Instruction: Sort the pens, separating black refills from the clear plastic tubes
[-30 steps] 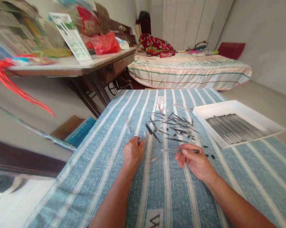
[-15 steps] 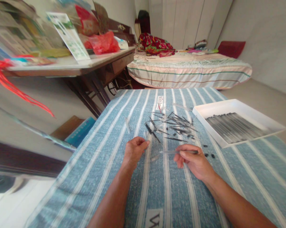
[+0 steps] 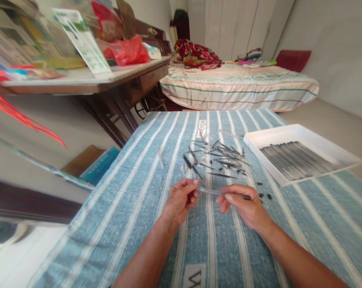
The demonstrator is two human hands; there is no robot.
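Observation:
In my right hand point(image 3: 241, 202), closed fingers grip a pen point(image 3: 218, 193) with a see-through barrel and a dark rear end, lying nearly level and pointing left. My left hand point(image 3: 182, 198) pinches at the pen's left end, where a clear pen cap point(image 3: 202, 189) meets the barrel; its far end is hidden by thumb and finger. Beyond both hands lies a loose heap of thin black refills point(image 3: 227, 154), with several small black plugs point(image 3: 269, 196) scattered to the right. Thicker black pieces point(image 3: 187, 162) lie just beyond my left hand.
A white tray point(image 3: 284, 183) at the right holds a row of pens point(image 3: 298, 160). The table has a blue striped cloth point(image 3: 133, 200). A clear strip point(image 3: 161, 157) lies left of the heap. A cluttered sewing table point(image 3: 109, 86) stands at left, a bed point(image 3: 244, 88) behind.
My left hand has moved right to the pen's end. The clear cap that lay on the cloth beside it is now at its fingertips. My right hand has barely moved, still holding the pen.

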